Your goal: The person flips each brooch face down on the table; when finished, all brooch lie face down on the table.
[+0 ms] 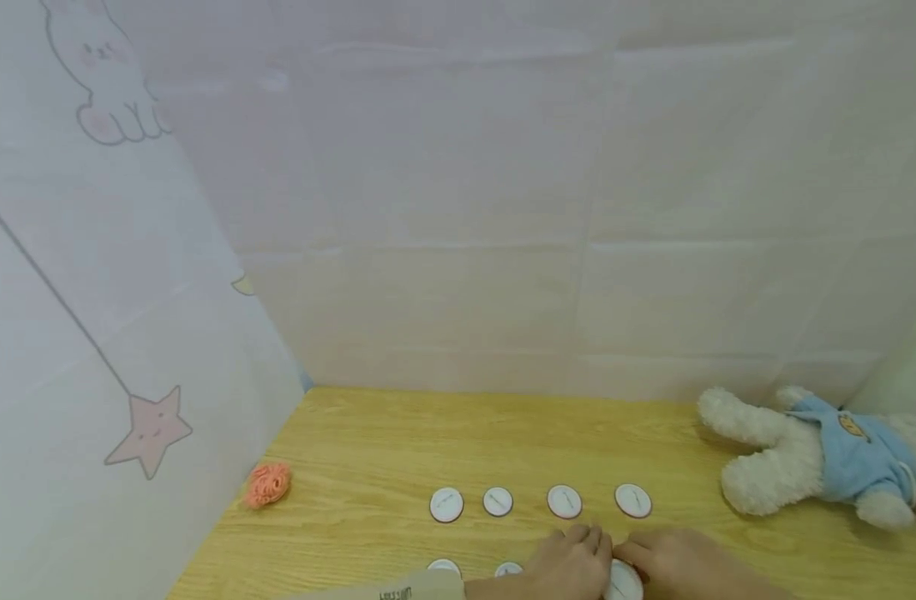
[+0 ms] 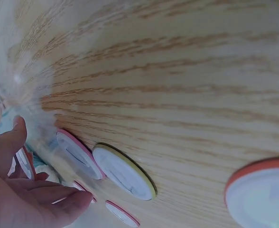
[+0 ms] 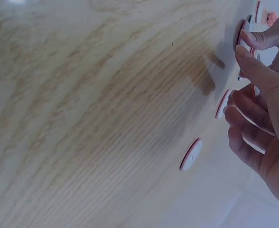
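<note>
Low in the head view, a round pin badge (image 1: 624, 583) lies face down between my two hands, its white back showing. My left hand (image 1: 575, 562) holds its left edge and my right hand (image 1: 675, 564) its upper right edge. In the left wrist view, the left hand (image 2: 30, 190) has its thumb raised and fingers extended, with a red-rimmed badge (image 2: 26, 164) between them. The right hand (image 3: 267, 109) in the right wrist view has thumb and finger at a badge, the other fingers bent. Fingers partly hide the held badge.
Behind the hands, white-backed badges (image 1: 564, 502) lie in a row on the wooden table (image 1: 352, 450). More badges (image 1: 444, 567) sit nearer, left of the hands. An orange yarn bundle (image 1: 267, 484) is at the left edge; a plush toy (image 1: 818, 458) lies at right.
</note>
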The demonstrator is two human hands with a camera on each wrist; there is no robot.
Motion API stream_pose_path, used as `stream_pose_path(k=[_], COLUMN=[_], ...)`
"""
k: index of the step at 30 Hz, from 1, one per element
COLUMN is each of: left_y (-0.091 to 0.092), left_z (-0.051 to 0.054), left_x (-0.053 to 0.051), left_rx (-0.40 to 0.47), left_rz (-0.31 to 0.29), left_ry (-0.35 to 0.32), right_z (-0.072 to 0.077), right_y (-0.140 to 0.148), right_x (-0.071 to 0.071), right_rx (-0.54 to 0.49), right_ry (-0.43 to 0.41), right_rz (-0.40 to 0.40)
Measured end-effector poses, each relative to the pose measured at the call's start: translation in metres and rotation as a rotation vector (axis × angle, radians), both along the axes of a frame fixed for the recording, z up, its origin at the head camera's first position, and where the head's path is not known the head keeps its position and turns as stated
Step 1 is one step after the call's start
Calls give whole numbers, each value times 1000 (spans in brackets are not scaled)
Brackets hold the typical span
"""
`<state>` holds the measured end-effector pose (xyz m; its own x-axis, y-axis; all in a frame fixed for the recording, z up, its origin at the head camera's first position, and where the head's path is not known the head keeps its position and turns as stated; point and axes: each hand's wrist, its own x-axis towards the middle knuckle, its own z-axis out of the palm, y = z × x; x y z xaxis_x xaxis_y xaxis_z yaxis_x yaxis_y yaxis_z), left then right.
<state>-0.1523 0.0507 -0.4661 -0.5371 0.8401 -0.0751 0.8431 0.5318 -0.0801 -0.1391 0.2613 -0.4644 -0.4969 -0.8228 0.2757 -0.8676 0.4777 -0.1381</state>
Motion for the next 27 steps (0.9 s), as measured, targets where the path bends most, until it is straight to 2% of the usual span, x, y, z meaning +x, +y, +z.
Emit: stream_pose_path(k=[1,4,9,13,19,25,27], left_y=[-1,-2,-4,-4,-6,-8,-8], left_z=[-1,-2,-2,0,-1,-5,-6], left_x=[0,0,3,5,5,5,5], left_rx=[1,31,94,117,79,41,38], left_rz=[-10,-31,-46,-30,-17,-22,-29], left_ry=[3,14,34,56,75,73,60], right_z=[-2,-5,-9,-9,-9,-13,-15], right_y=[0,0,2,2,0,0,-1], right_x=[0,2,3,2,1,0,1], right_rx=[22,55,-1,-19,5,-30,-41], right_ry=[35,48,-29,-82,-104,-249,-260], right_rz=[-4,-35,-52,-64,-80,-73,-69])
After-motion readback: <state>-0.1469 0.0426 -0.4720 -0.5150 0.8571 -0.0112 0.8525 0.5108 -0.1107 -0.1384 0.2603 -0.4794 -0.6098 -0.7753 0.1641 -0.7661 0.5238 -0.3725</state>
